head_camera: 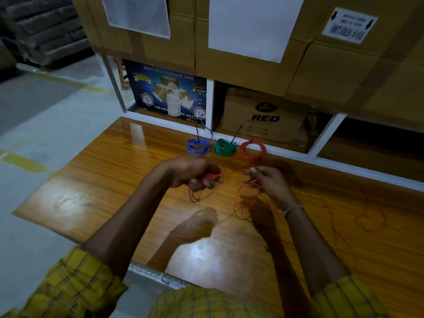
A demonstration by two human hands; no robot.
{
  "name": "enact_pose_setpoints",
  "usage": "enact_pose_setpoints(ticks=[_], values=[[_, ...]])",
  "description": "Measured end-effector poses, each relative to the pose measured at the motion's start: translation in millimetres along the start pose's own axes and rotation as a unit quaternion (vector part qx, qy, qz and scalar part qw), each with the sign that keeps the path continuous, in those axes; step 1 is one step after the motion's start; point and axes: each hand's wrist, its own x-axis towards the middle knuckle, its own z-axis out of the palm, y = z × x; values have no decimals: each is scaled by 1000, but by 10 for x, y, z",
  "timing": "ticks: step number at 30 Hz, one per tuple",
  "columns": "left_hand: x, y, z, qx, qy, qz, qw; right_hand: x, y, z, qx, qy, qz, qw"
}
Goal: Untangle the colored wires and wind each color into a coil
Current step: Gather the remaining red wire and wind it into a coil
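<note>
Your left hand [195,172] clutched a bunch of thin orange wire [243,203], hiding its loops; your right hand [266,182] pinched a strand above the glossy wooden table [103,180], slack trailing dimly rightward.

Blue carton [169,92]: "SELF ADHESIVE TAPE"; brown carton [263,115]: "RED".

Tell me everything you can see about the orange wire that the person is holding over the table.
The orange wire is thin, flexible and looks plastic-coated. It is only partly wound: the left hand grips a small bundle of loops, and a strand runs across to the right hand, whose fingers pinch it. More loose loops hang below both hands and trail in curls over the wooden table to the right. It lies apart from the three finished coils behind.
</note>
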Motion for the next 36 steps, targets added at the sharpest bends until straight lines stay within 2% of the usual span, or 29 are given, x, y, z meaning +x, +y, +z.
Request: enact_pose_setpoints(ticks=[4,7,13,16,19,20,22,24,25,28,30,32,36], values=[[-1,-20,90,-63,-179,60,980,-30,-37,69,-16,-31,-11,999],[55,9,143,-179,-224,128,949,-48,-9,180,-28,-44,-24,998],[114,182,254,-408,-160,255,862,-99,197,403,-27,-84,7,996],[189,235,325,-494,-130,304,804,-144,213,439,-42,-67,5,997],[271,274,358,-546,-42,340,764,-180,136,465,-82,-26,-23,996],[294,280,378,-542,3,352,763,-208,96,475,-89,-14,-29,996],[360,245,403,-464,109,373,796,-262,17,506,-76,-4,-48,996],[424,152,435,-291,236,370,850,-308,-55,541,-62,23,-73,995],[445,85,445,-191,290,364,864,-324,-86,553,-70,51,-86,992],[487,-93,422,52,378,359,852,-341,-162,588,-121,126,-141,975],[543,-168,403,143,401,335,840,-338,-186,623,-145,145,-168,964],[595,-207,401,162,409,323,838,-345,-198,667,-164,146,-184,958],[585,-178,352,21,397,341,852,-354,-171,725,-158,134,-200,958]])
